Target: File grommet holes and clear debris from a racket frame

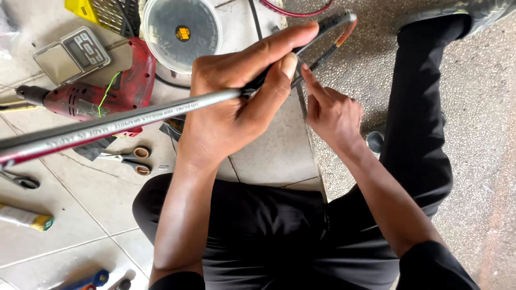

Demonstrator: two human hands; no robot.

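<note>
Person sits on tiled floor [269, 145] w/ black trousers, holding a badminton racket [123, 122] across the lap. Left hand [236, 102] is closed round the racket at the throat, where the silver shaft meets the dark frame, thumb laid along the top and pressing down; shaft runs out to lower left, going red toward the pic edge, frame end pokes out to upper right past the fingers w/ an orange patch near the tip. Right hand [330, 113] sits just beside the left, index finger stretched out and touching the frame near the left thumb tip, other fingers curled in, gripping nothing that can be seen. On the floor behind the shaft: red power drill [102, 94] lying on its side w/ a green wire on it, small digital scale [72, 53] above it, round clear plastic tub [181, 29] w/ a yellow sticker on the lid. Scissors [131, 159] w/ orange-lined handles lie just below the shaft, near the left wrist. Yellow-capped tube [24, 217] at left edge, a metal tool [21, 181] above it, blue-handled tool [91, 280] at bottom. Right side of the floor is rough grey concrete [478, 134].
</note>
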